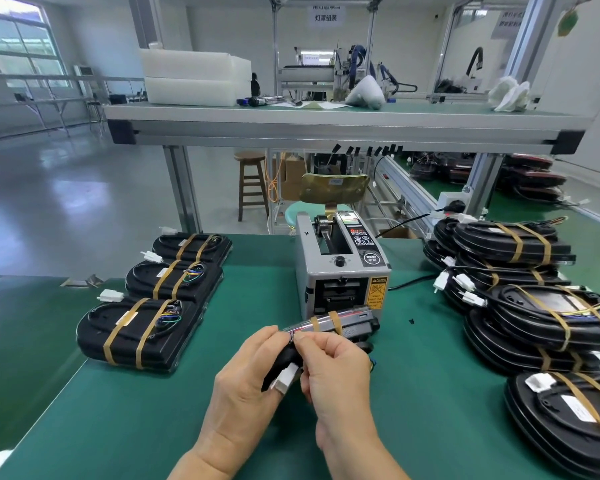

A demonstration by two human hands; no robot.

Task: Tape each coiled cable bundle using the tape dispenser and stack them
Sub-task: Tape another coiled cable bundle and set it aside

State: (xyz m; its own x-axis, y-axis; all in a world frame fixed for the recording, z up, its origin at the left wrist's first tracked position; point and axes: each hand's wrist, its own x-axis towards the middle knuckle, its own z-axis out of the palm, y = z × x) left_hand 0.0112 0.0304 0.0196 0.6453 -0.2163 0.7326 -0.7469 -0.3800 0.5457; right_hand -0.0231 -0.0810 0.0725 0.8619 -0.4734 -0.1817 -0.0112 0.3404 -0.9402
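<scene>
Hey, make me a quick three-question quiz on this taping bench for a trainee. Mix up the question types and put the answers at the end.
1. True or false: the tape dispenser stands on the green mat, just beyond the held bundle.
2. How many taped bundles show side by side in the left row? A) two B) three C) five
3. Fill in: the left hand and right hand both grip the held bundle, which carries ___ bands of tape.
Key: 1 true; 2 B; 3 two.
</scene>
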